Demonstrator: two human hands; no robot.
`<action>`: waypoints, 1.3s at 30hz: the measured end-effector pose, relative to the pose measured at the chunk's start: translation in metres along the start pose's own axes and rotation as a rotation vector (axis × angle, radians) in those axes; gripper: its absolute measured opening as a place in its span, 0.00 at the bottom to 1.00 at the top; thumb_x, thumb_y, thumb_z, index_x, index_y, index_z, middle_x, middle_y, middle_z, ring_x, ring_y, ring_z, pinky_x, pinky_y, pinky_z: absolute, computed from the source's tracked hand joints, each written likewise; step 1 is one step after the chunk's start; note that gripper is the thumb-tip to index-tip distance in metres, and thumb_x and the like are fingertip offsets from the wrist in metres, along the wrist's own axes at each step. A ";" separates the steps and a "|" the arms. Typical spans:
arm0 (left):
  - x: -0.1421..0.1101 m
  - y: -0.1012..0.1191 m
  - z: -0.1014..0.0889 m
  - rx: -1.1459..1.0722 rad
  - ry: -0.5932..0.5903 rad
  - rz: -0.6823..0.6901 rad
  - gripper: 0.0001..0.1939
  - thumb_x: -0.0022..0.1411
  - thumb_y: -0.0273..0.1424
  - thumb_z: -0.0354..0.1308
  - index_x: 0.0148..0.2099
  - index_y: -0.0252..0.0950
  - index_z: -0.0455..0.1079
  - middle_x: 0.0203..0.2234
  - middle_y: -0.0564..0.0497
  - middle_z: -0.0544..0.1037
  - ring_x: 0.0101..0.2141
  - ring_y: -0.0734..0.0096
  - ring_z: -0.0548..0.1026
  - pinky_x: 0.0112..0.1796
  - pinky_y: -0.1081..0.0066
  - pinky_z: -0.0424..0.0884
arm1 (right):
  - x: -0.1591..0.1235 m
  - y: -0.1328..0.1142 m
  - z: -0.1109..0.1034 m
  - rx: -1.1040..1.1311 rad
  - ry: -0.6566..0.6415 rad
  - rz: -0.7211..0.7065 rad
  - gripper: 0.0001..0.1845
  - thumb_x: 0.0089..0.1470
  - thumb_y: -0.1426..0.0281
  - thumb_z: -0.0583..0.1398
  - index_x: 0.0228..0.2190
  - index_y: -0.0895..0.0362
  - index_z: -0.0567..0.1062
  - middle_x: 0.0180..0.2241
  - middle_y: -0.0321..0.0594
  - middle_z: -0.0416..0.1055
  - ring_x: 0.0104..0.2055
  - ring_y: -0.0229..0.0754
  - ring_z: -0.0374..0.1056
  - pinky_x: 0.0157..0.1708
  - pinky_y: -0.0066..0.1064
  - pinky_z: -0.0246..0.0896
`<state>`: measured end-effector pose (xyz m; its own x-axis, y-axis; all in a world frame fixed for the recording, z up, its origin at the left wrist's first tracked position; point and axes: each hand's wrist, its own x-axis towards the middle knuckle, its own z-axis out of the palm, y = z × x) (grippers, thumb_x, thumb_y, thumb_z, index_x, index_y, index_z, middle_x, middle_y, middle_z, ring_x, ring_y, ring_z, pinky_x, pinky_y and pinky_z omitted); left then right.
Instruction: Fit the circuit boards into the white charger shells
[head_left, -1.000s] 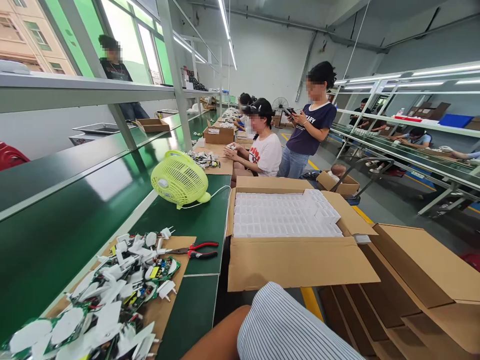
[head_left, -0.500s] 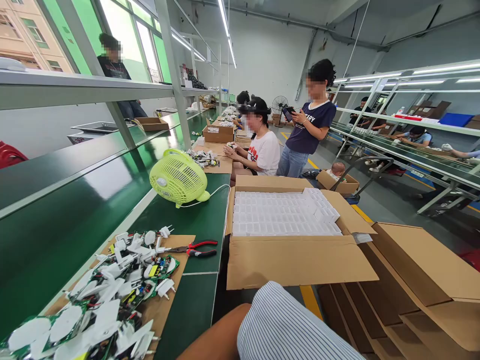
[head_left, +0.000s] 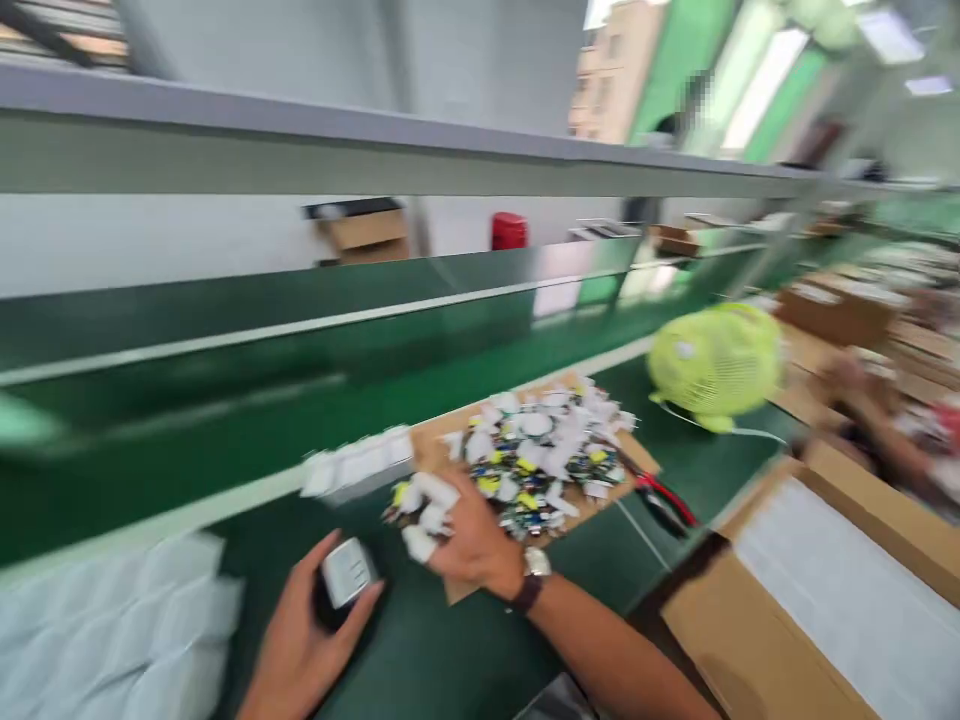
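Note:
My left hand (head_left: 304,645) curves its thumb and fingers around a small block (head_left: 348,572) with a white, slotted face and dark sides. Close by on the right, my right hand (head_left: 474,535) has white coverings on its fingertips and a watch at the wrist. Its fingers are bent around a small circuit board (head_left: 401,497) with a yellow part, blurred by motion. Behind that hand, a heap of circuit boards and white plug pieces (head_left: 536,430) lies on a cardboard sheet (head_left: 431,440). Red-handled pliers (head_left: 667,503) rest at the heap's right side.
White boxes or trays (head_left: 120,630) are stacked at the lower left, with a row of white blocks (head_left: 360,465) behind my hands. A lime-green fan (head_left: 716,365) stands at right. An open carton (head_left: 750,620) holds white trays; another person's arm (head_left: 892,430) is beyond it.
The view has swung left and down to the bench. Both my hands are now visible, the left with a block; neither showed before.

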<state>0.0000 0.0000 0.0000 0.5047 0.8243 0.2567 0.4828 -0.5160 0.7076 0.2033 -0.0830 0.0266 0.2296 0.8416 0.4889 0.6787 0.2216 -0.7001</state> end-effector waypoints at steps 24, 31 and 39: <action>-0.034 0.006 -0.010 -0.132 -0.038 0.257 0.39 0.67 0.24 0.56 0.75 0.44 0.46 0.65 0.42 0.66 0.65 0.51 0.62 0.63 0.46 0.68 | -0.039 -0.009 -0.003 0.015 -0.092 -0.398 0.39 0.62 0.79 0.61 0.70 0.52 0.58 0.53 0.51 0.74 0.55 0.52 0.71 0.51 0.49 0.75; -0.034 0.005 -0.008 -0.134 -0.055 0.281 0.39 0.70 0.24 0.55 0.76 0.45 0.43 0.65 0.42 0.66 0.65 0.52 0.60 0.64 0.45 0.66 | -0.042 -0.004 0.003 -0.012 -0.119 -0.372 0.38 0.61 0.78 0.60 0.69 0.52 0.58 0.53 0.51 0.74 0.54 0.53 0.71 0.50 0.51 0.74; -0.035 0.004 -0.006 -0.132 -0.073 0.264 0.38 0.70 0.24 0.55 0.76 0.45 0.45 0.66 0.42 0.66 0.65 0.51 0.60 0.64 0.44 0.65 | -0.041 -0.004 0.004 -0.028 -0.098 -0.383 0.37 0.61 0.77 0.60 0.69 0.51 0.58 0.52 0.50 0.74 0.53 0.53 0.71 0.51 0.52 0.73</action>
<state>-0.0199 -0.0293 -0.0024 0.6526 0.6441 0.3990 0.2330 -0.6717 0.7032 0.1884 -0.1166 0.0071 -0.1105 0.7437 0.6594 0.7211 0.5165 -0.4617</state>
